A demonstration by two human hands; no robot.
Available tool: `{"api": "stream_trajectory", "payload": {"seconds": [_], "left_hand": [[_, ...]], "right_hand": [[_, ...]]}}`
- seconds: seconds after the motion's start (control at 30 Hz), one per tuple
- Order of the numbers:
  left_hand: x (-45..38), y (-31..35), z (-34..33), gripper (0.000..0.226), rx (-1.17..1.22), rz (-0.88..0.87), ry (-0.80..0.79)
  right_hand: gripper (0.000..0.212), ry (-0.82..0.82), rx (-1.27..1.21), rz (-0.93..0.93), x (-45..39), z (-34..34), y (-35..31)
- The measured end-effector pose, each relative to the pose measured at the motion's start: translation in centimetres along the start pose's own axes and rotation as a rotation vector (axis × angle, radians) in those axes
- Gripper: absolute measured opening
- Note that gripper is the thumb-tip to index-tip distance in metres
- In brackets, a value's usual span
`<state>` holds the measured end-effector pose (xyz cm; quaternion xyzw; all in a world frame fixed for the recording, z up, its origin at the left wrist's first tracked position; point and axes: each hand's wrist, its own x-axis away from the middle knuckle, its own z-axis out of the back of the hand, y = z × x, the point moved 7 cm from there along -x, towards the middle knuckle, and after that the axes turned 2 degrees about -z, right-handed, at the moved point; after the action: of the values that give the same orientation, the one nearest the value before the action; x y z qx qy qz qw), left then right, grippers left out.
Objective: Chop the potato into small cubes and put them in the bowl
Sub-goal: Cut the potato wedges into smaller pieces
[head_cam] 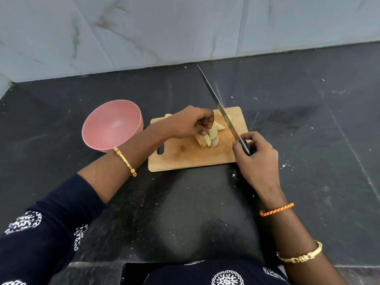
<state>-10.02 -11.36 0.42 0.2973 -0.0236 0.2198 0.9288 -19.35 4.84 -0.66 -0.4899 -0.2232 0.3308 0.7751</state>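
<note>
- On the wooden cutting board (185, 155), the fingers (207, 125) of the left hand (186, 124) are curled down onto a bunch of pale potato strips (207, 136), pinching them together near the board's middle.
- The potato strips lie side by side, running roughly from the board's near side toward its far side; one or two further pieces (219, 126) sit just beyond them, and another pale piece (168, 115) peeks out at the board's far left edge, though the hand hides most of it.
- At the board's right edge, the right hand (257, 159) has its fingers (249, 137) wrapped round the dark handle of a long knife (222, 114).
- The knife blade slants up and away over the board's right part, its tip out past the board's far edge; it looks lifted clear of the potato, but the angle makes that hard to judge.
- Just left of the board stands a pink bowl (94, 132), tilted toward the camera in this wide view, with no potato visible inside.
- Board and bowl rest on a dark speckled worktop (308, 130), with a pale marbled wall (164, 27) beyond the board.
- Nearer than the board, both forearms carry gold bangles (124, 161), the right wrist an orange thread (276, 209), and the sleeves are dark navy with white print.
</note>
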Motion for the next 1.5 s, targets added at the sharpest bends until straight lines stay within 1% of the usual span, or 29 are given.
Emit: {"api": "stream_trajectory", "payload": {"seconds": [0.13,0.33,0.43,0.63,0.8,0.9,0.97,1.1,1.2,1.27,1.33,1.43,1.5], "left_hand": [[1.4,0.3,-0.5,0.022,-0.173,-0.156,0.126],[2.2,0.4,-0.3,0.026,-0.283,-0.203,0.17],[2.3,0.0,-0.3,0.028,-0.31,-0.186,0.132],[3.4,-0.2,-1.2,0.044,-0.314,-0.156,0.006],[3.2,0.2,-1.2,0.037,-0.383,-0.199,-0.051],[3.0,0.3,-1.2,0.033,-0.357,-0.16,-0.034],[3.2,0.4,-1.4,0.031,-0.314,-0.106,0.013],[4.3,1.5,-1.9,0.031,-0.248,0.063,0.113],[5.3,2.0,-3.0,0.027,-0.27,0.193,0.216],[5.9,2.2,-3.5,0.027,-0.255,0.246,0.287],[5.9,2.2,-3.5,0.026,-0.176,0.258,0.295],[5.7,2.3,-3.2,0.033,-0.041,0.206,0.222],[5.6,2.2,-3.2,0.034,-0.038,0.176,0.214]], "right_hand": [[0.004,-0.017,-0.01,-0.007,0.0,-0.4,0.1],[0.006,-0.052,-0.005,0.003,0.3,-0.9,-0.1],[0.005,-0.045,-0.008,0.003,0.3,-0.7,-0.1],[0.002,-0.018,-0.007,-0.004,0.3,-0.4,0.1],[0.003,-0.035,0.01,-0.016,0.4,-0.7,0.0],[0.002,-0.064,0.023,-0.026,0.5,-0.7,0.1],[0.005,-0.077,0.021,-0.035,0.5,-0.7,0.2],[0.013,-0.095,0.0,-0.063,0.8,-0.6,0.6],[0.014,-0.087,0.008,-0.075,1.0,0.0,1.0],[0.014,-0.092,0.025,-0.087,1.0,0.4,1.4],[0.015,-0.1,0.04,-0.102,1.1,0.5,1.7],[0.014,-0.114,0.044,-0.107,1.3,0.4,1.7],[0.013,-0.126,0.05,-0.1,1.5,0.3,1.4]]}}
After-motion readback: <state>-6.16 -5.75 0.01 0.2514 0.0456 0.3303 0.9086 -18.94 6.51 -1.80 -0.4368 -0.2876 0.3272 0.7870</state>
